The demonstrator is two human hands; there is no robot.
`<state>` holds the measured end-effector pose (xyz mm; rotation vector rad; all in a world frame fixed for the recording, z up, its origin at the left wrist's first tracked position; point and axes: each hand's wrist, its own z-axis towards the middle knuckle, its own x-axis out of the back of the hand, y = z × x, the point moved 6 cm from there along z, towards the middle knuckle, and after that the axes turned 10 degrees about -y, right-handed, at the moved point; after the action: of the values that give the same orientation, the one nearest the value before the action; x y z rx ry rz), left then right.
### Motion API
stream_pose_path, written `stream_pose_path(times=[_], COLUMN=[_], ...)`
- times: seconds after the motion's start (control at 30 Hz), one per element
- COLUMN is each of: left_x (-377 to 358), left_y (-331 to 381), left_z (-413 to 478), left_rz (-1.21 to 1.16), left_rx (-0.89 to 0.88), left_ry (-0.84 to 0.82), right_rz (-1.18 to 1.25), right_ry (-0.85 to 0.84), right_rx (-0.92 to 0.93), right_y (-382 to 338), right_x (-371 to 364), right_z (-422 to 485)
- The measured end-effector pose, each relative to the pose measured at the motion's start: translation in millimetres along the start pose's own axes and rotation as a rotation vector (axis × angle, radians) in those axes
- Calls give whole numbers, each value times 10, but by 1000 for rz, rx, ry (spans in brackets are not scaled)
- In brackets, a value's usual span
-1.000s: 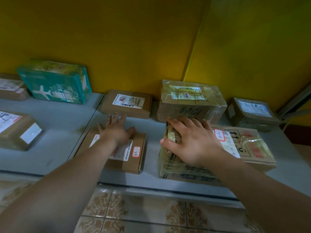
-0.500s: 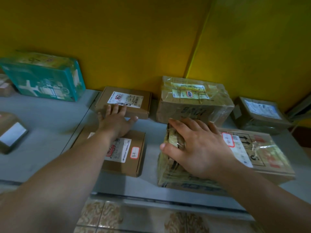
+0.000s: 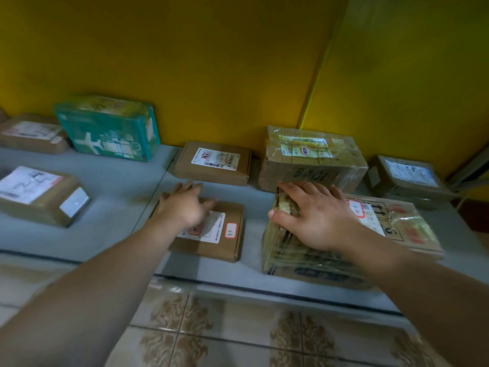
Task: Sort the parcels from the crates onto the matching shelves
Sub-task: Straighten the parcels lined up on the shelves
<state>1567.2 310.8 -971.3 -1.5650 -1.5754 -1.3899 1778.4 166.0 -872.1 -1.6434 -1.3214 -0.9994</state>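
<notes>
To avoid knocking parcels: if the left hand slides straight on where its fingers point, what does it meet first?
Probably the rear flat brown parcel; fingertips of the left hand lie near its front edge.

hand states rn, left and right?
Left hand: open, resting on the flat cardboard parcel.
Right hand: open, spread on the tape-wrapped parcel.
</notes>
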Motion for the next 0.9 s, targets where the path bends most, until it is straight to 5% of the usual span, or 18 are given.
stream_pose_path(times=[0.3,0.9], left_x=[785,759], left_y=[-792,-3082], left_z=[-1317,-1830], left_rz=[-31,-123], left_rx=[-75,411], left_ry=[42,54], right_rz=[-106,-5], right_ry=[-109,-101], right_rx=[-18,476], right_y=[-662,-3899], right_x=[425,-172], right_z=[48,1432])
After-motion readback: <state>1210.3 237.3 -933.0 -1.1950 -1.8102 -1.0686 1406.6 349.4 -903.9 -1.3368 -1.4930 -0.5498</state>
